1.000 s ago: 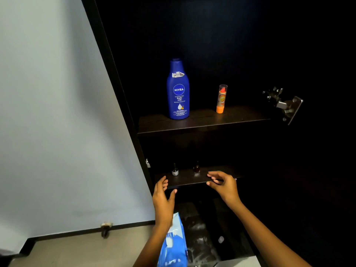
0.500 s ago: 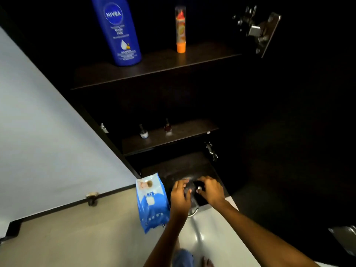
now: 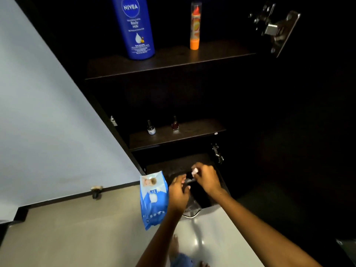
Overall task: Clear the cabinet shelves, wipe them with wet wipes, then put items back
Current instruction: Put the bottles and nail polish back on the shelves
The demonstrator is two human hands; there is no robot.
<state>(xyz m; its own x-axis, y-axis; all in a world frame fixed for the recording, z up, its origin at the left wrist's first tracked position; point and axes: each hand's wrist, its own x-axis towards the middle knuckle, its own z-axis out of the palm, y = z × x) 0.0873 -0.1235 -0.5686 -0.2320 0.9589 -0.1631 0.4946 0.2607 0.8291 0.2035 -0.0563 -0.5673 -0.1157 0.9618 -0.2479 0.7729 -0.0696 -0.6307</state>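
One blue bottle [image 3: 134, 27], label "NIVEA Body Milk"

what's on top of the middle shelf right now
Two small nail polish bottles stand upright on the middle shelf, apart from each other: a pale one to the left, a dark red one. The shelf's back is too dark to see.

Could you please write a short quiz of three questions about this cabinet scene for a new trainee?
1. True or false: the blue body milk bottle stands to the left of the orange tube on the upper shelf.
2. How many small nail polish bottles stand on the middle shelf?
3. The wet wipes pack is: A) on the upper shelf, B) beside the left hand, C) in the right hand.

Key: 1 true; 2 two; 3 B.
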